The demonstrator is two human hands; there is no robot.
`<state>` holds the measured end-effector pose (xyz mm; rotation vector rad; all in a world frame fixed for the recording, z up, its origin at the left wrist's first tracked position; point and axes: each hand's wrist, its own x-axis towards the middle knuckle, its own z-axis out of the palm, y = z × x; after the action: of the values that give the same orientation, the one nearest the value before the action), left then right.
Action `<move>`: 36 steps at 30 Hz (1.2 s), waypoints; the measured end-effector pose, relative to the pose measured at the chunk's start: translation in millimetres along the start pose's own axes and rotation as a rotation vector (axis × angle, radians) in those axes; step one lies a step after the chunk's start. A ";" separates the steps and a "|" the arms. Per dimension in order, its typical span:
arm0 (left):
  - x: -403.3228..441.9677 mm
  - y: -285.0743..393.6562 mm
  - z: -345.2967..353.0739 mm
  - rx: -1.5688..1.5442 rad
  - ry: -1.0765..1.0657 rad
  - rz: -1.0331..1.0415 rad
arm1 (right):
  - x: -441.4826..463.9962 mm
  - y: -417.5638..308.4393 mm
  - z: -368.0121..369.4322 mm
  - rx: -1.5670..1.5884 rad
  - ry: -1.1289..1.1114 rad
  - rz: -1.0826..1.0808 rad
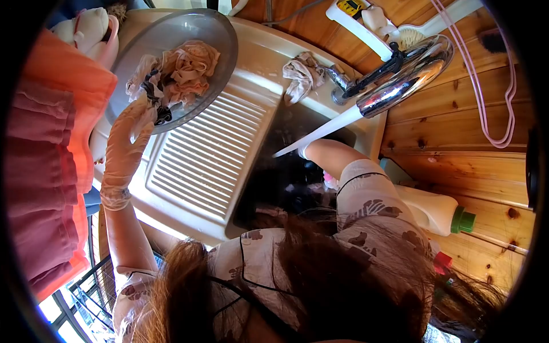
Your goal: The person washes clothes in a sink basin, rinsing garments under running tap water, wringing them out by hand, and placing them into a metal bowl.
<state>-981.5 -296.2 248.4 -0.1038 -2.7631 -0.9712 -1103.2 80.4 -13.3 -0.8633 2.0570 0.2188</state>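
My left hand [130, 128], in a pale thin glove, reaches over the near rim of a grey translucent basin [227, 54]. Its fingers close on a small dark-and-white cloth [153, 90] there. Beige and peach wet cloths [191, 64] lie bunched inside the basin. My right hand is down in the dark sink [260, 191]; only the glove cuff and wrist [306, 150] show, and its fingers are hidden. A white stream of water [320, 134] runs from the chrome faucet [403, 74] into the sink beside that wrist.
A ribbed washboard [206, 151] is moulded between basin and sink. A wrung cloth [302, 75] lies by the faucet base. To the right are a cream bottle with a green cap [437, 211] and a wooden wall [452, 131]. Orange and mauve fabric [43, 154] hangs at left.
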 end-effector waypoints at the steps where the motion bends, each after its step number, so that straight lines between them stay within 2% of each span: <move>1: 0.3 0.6 -0.5 -0.010 -0.007 -0.007 | -1.7 1.0 1.9 -0.001 -0.002 0.006; 5: 0.8 2.4 0.5 -0.130 -0.024 -0.066 | -8.3 1.9 4.4 0.002 -0.011 0.014; 8: -0.7 -4.9 -1.5 0.013 -0.025 0.003 | -11.5 0.3 5.4 0.002 -0.010 0.014; 11: 0.1 -2.7 -0.7 -0.086 -0.031 -0.024 | -14.9 -0.9 6.3 0.002 -0.013 0.021; 17: -2.2 -4.4 -2.4 0.060 -0.019 0.066 | -17.5 -4.1 7.5 -0.007 -0.018 0.025; 23: -3.4 -5.7 1.4 -0.031 0.054 0.015 | -23.6 -3.4 3.5 -0.015 -0.016 0.036; 28: -1.6 -2.5 -1.2 0.071 0.022 0.097 | -41.3 -6.0 -10.5 -0.032 -0.013 0.069; 32: -3.9 10.8 -2.4 0.165 0.071 0.051 | -79.0 -20.8 -34.9 -0.015 -0.015 0.178; 34: -3.3 32.1 -7.7 0.322 0.204 0.127 | -103.2 -23.7 -42.9 0.072 0.003 0.302; 35: -4.3 44.3 -7.5 0.396 0.272 0.167 | -119.3 -27.5 -40.3 0.114 0.091 0.363; 36: -7.0 55.6 -1.9 0.284 0.309 0.194 | -137.0 -31.5 -42.0 0.152 0.183 0.424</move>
<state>-966.8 -254.0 282.2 -0.1586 -2.5161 -0.4925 -1058.1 106.3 124.0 -0.3580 2.3795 0.2146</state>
